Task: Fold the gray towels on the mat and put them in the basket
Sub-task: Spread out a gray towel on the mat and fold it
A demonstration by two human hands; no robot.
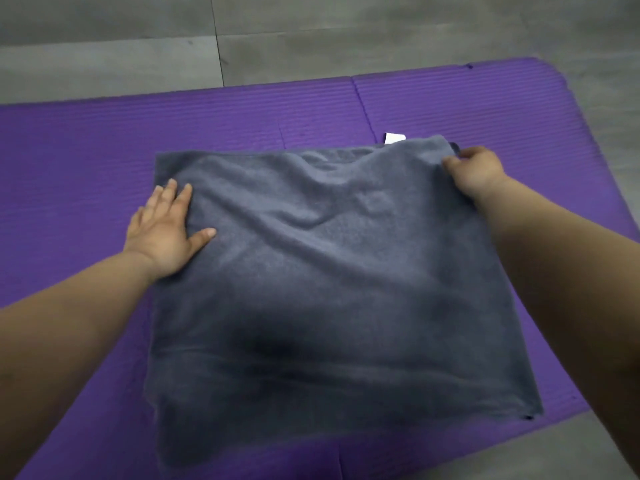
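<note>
Starting at the left side of the purple mat, a wide stretch of bare ribbed surface runs off the picture's edge, leaving plenty of room beside the towel there. The left hand lies flat with straight, spread fingers, palm down on the left edge of the gray towel toward its far left corner, pressing rather than gripping. The towel sits in the middle of the mat, spread in one flat, slightly rumpled layer. It is close to square, a little longer from near to far, so its long axis points from the mat's near edge toward the far edge, twisted slightly clockwise. Its left side is nearly straight, while its far edge rises toward the right. A band of bare mat separates that far edge from the mat's far edge, beyond which lies gray floor. A small white label sticks out past the towel's far edge near its far right corner. The right hand has curled fingers pinching that corner, which is lifted a little off the mat. Right of the towel the bare strip is narrower, and the near right corner lies close to the mat's near edge.
</note>
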